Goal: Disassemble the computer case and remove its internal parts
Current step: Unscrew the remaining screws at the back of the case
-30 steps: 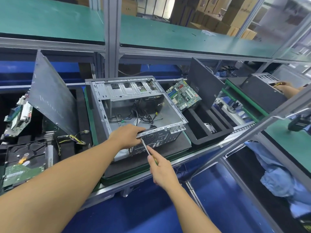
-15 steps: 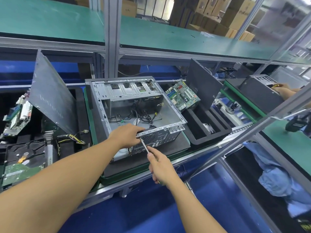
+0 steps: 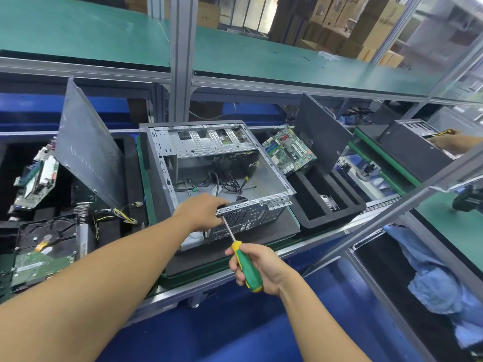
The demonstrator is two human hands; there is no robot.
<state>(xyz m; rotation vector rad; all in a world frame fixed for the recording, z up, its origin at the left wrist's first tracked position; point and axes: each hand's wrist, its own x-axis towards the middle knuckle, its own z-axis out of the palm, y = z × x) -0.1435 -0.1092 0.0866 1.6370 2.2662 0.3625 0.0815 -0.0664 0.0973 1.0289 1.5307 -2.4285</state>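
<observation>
An open grey computer case (image 3: 271, 168) lies on its side on a dark mat, with loose black cables (image 3: 230, 185) inside. My left hand (image 3: 201, 212) grips the case's near top rim, fingers curled over the edge. My right hand (image 3: 258, 267) holds a screwdriver (image 3: 247, 270) with a green and yellow handle; its shaft points up to the case's rear panel just under my left hand.
A removed side panel (image 3: 88, 158) leans at the left above hard drives (image 3: 44, 239) and boards. A motherboard (image 3: 288, 150) and another panel (image 3: 318, 134) stand right of the case above a black foam tray (image 3: 329, 215). Another person's hand (image 3: 454, 142) works on a second case at far right.
My right hand has slid back down the screwdriver from the shaft to the handle, which now shows fully. My left hand has stayed on the case rim.
</observation>
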